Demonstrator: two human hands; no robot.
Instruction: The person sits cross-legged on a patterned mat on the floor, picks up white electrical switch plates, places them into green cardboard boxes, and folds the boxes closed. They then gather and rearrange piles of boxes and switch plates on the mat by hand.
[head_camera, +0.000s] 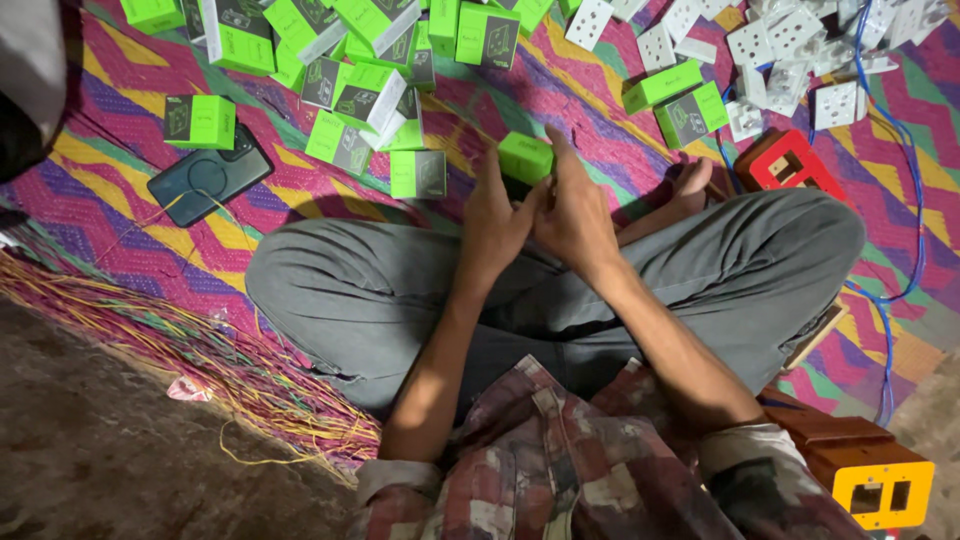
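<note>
Now | both hands grasp green box | long axis left-right, tilted

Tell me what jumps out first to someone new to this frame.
Both hands, left hand and right hand, meet at centre over crossed legs, holding one small green box. Behind them a heap of matching green boxes spreads over the bright zigzag mat, with white socket plates piled top right. A dark phone lies at left and a blue cable runs down the right.
</note>
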